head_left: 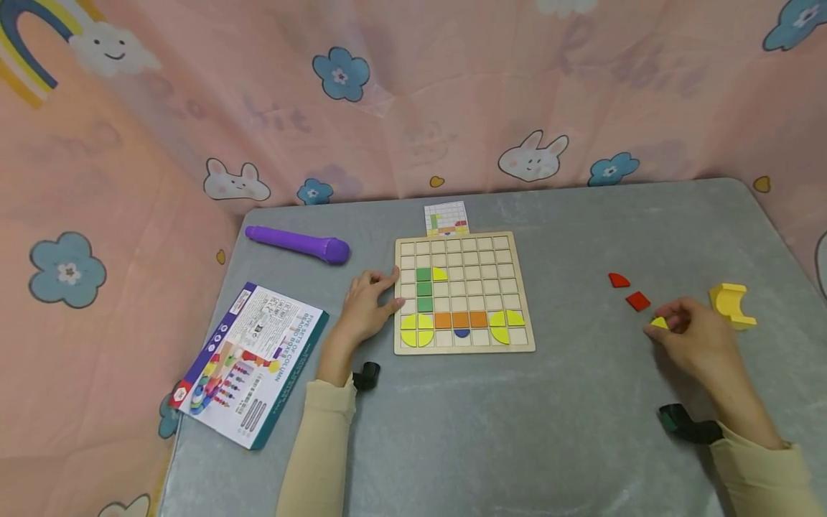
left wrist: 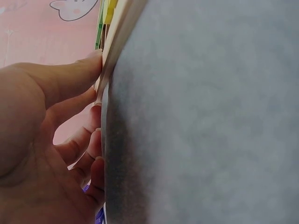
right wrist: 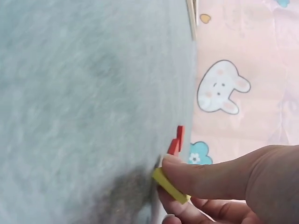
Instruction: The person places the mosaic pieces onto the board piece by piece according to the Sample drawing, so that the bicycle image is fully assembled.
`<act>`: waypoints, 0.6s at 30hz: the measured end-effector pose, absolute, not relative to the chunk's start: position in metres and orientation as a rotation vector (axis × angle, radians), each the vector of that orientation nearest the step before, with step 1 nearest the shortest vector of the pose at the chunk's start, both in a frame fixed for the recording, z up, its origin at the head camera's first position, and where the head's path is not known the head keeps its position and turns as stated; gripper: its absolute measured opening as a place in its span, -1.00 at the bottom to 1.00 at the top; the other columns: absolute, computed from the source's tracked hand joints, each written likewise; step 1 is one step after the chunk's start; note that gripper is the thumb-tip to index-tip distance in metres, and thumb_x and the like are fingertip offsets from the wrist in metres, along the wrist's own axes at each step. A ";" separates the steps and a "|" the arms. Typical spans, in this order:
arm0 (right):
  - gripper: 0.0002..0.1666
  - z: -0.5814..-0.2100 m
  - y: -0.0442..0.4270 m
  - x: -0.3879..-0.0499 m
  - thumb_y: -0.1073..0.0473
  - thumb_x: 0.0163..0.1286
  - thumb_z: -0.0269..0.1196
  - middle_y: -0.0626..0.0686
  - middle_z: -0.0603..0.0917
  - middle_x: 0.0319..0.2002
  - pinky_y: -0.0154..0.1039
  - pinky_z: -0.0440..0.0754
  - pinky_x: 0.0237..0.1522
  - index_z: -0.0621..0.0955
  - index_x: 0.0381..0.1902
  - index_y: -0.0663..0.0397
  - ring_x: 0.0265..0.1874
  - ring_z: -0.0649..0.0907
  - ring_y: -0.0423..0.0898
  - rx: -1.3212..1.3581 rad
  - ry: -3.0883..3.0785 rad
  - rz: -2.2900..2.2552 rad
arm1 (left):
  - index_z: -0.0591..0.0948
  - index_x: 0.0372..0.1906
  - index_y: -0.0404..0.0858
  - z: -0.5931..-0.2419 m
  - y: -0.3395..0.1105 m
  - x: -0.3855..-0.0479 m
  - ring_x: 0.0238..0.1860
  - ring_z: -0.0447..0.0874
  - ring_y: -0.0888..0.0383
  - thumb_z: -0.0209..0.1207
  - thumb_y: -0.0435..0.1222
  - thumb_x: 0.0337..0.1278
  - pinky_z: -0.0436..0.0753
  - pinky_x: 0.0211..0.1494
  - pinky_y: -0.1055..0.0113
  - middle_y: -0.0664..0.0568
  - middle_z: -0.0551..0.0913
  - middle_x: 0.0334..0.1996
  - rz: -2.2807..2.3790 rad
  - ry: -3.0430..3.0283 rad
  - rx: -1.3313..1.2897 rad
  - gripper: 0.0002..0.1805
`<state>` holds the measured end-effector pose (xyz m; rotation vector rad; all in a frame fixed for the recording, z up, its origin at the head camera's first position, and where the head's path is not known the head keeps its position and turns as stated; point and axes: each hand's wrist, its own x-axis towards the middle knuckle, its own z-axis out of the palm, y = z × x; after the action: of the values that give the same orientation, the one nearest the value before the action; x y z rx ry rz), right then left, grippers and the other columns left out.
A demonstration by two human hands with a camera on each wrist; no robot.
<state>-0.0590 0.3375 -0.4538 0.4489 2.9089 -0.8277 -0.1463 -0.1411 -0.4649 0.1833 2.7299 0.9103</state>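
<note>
My left hand point(head_left: 370, 305) touches the left edge of a wooden grid board point(head_left: 465, 291) with its thumb and fingertips. In the left wrist view, the thumb point(left wrist: 77, 77) lies against the board's side. On the board are green squares point(head_left: 423, 289), orange squares point(head_left: 460, 320), yellow quarter circles point(head_left: 416, 330) and a blue half circle point(head_left: 461, 333). Over at the right, my right hand point(head_left: 694, 341) pinches a small yellow piece point(right wrist: 170, 185) between thumb and fingers; its full outline is partly covered. A red quarter circle point(head_left: 618, 280) and a red square point(head_left: 638, 301) lie near that hand.
A patterned card point(head_left: 446, 217) lies at the board's far edge. Left of the board are a purple microphone-shaped object point(head_left: 297, 244) and a printed box point(head_left: 252, 366). A yellow arched block point(head_left: 731, 305) stands beyond the right hand. Grey cloth covers the table point(head_left: 549, 431).
</note>
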 end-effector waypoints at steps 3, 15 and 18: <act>-0.62 -0.451 0.333 -0.058 0.14 0.42 0.45 0.28 0.64 -0.25 -0.31 0.42 -0.43 0.62 -0.06 0.36 -0.33 0.54 -0.01 0.457 2.915 -0.854 | 0.34 0.63 -0.06 -0.465 -0.141 -0.146 0.33 0.32 -0.17 0.27 -0.13 0.51 0.31 0.44 -0.12 -0.23 0.42 0.38 0.909 2.731 0.181 -0.30; -0.76 -0.447 0.282 -0.062 0.23 0.35 0.50 0.04 0.58 -0.52 -0.29 0.33 -0.54 0.83 -0.06 0.23 -0.56 0.40 -0.23 0.071 3.018 -0.977 | 0.33 0.63 -0.03 -0.467 -0.141 -0.147 0.34 0.31 -0.17 0.25 -0.12 0.52 0.31 0.44 -0.11 -0.22 0.41 0.40 0.909 2.721 0.175 -0.31; -0.83 -0.447 0.265 -0.064 0.25 0.32 0.52 0.02 0.62 -0.51 -0.29 0.38 -0.51 0.84 -0.14 0.14 -0.54 0.43 -0.22 0.006 2.996 -1.010 | 0.33 0.63 -0.04 -0.466 -0.141 -0.147 0.35 0.31 -0.17 0.26 -0.13 0.52 0.31 0.44 -0.12 -0.22 0.41 0.40 0.918 2.720 0.176 -0.30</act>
<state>-0.0637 0.2649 -0.4469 0.0056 2.9958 -1.0104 -0.1466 -0.1413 -0.4658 0.1757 2.7198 0.9176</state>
